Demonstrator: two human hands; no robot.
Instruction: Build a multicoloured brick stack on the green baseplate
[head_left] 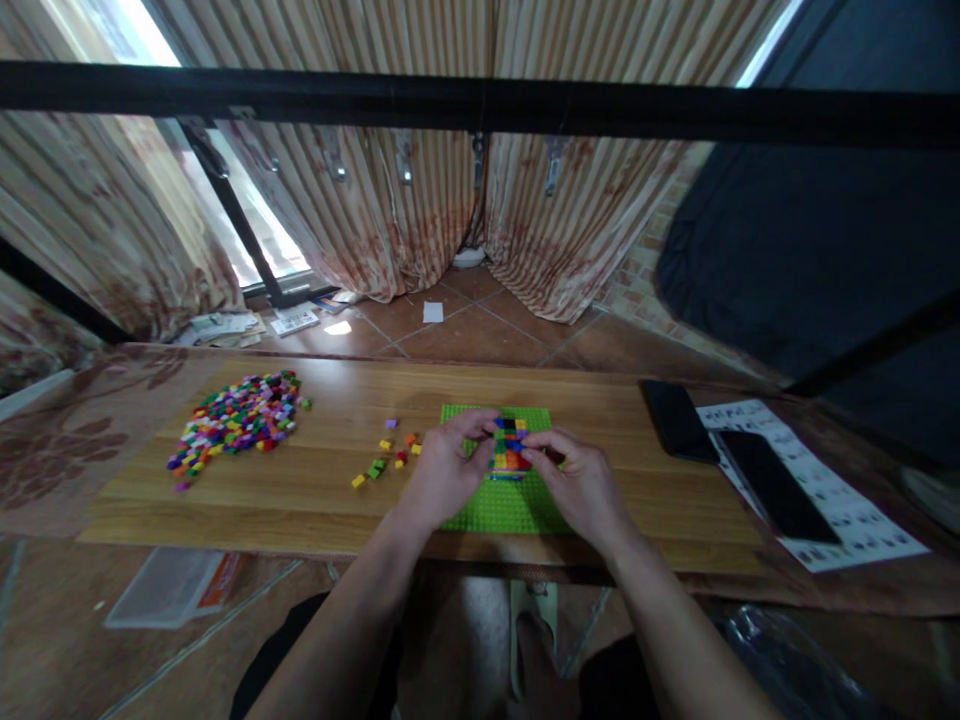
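A green studded baseplate point(487, 510) lies on the wooden table in front of me. On its middle stands a block of small toy bricks point(510, 458) in blue, black, yellow, green, orange and red. From the left, my left hand point(448, 465) is curled against the block, index finger at its far left corner and thumb at its left side. My right hand point(583, 480) pinches a small blue toy brick point(519, 446) between thumb and fingertips at the block's right side. My fingers partly hide the block's edges.
Several loose bricks point(376, 467) lie left of the baseplate, and a large mixed brick pile point(240, 420) farther left. At right are a black phone point(677, 420), another dark phone point(776, 485) and a printed sheet point(862, 525). A clear plastic lid point(161, 590) rests on the floor.
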